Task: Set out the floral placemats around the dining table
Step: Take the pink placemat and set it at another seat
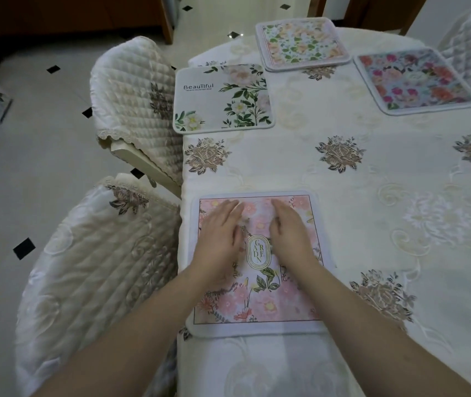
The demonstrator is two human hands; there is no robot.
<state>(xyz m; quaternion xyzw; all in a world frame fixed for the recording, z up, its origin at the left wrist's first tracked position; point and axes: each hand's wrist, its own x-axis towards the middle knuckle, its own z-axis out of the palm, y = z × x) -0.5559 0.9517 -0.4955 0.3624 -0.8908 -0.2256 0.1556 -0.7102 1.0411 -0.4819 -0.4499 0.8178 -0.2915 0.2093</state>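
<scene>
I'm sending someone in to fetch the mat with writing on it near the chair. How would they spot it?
On the dining table, look along the left edge beside the farther quilted chair. There lies the white placemat, past the pink placemat under both hands. Only it reads "Beautiful", with green leaves and pale blooms on white.

The pink placemat (257, 296) at six o'clock carries a gold-edged oval badge (258, 250) at its middle, reading "GARDEN" in stacked letters. The white placemat (222, 98) at eleven o'clock bears "Beautiful" in dark print on its left half; the smaller line beneath is too fine to read.
</scene>
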